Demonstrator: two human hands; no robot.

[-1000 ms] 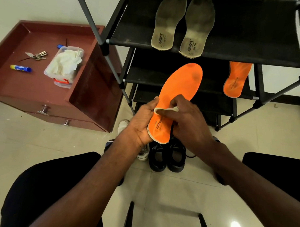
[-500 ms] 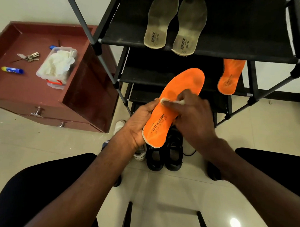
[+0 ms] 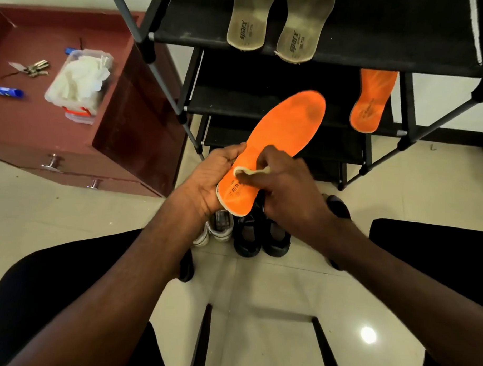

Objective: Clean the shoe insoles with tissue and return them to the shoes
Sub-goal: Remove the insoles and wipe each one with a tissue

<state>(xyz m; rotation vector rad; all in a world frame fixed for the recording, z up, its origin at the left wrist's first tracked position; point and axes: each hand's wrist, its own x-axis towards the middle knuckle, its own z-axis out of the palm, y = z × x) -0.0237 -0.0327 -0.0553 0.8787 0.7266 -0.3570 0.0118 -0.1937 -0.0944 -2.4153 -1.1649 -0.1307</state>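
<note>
My left hand point(image 3: 210, 179) grips the heel end of an orange insole point(image 3: 286, 127), toe pointing up and right, with a dark smudge near the toe. My right hand point(image 3: 286, 190) presses a small folded white tissue point(image 3: 251, 171) onto the insole just above its printed heel. A second orange insole point(image 3: 370, 102) lies on the middle shelf of the black rack point(image 3: 376, 53). Two worn grey insoles point(image 3: 276, 25) rest side by side on the top shelf. A pair of black shoes point(image 3: 261, 235) stands on the floor below my hands, beside a white shoe point(image 3: 219, 231).
A maroon drawer cabinet point(image 3: 133, 118) at left carries a clear box of tissues point(image 3: 79, 81), keys point(image 3: 33, 67) and a blue tube point(image 3: 6, 91). My knees in black trousers flank a dark chair frame point(image 3: 204, 340) on the tiled floor.
My right hand has slid the tissue down the insole from the middle toward the heel print. The left hand keeps the same grip.
</note>
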